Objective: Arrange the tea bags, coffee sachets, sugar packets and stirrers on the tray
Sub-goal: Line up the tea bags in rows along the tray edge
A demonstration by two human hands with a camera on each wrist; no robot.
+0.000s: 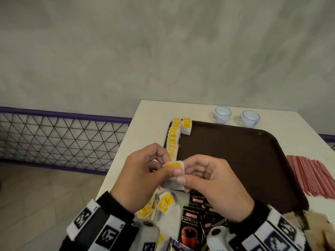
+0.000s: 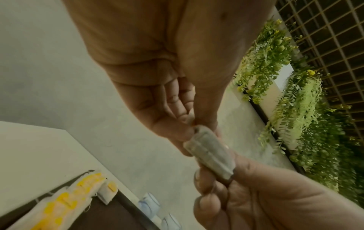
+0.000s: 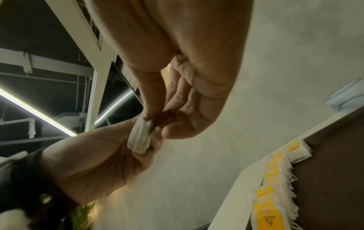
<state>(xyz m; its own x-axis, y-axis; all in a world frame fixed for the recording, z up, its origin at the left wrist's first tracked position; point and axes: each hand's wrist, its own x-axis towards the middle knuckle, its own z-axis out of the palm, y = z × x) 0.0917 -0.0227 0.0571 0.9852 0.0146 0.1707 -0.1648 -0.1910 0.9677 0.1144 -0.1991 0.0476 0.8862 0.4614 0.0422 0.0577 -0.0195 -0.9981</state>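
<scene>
Your left hand and right hand together pinch one tea bag above the worktop, beside the tray. Judged light, soft, tearable; hold by edges, gently.

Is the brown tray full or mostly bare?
Mostly bare: the brown tray carries only a row of tea bags along its left edge.

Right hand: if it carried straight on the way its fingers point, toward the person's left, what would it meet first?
The right hand would meet the tea bag it already pinches, then immediately the left hand pinching the same bag from the other side. Nothing else shows between them; depth beyond is unclear.
</scene>
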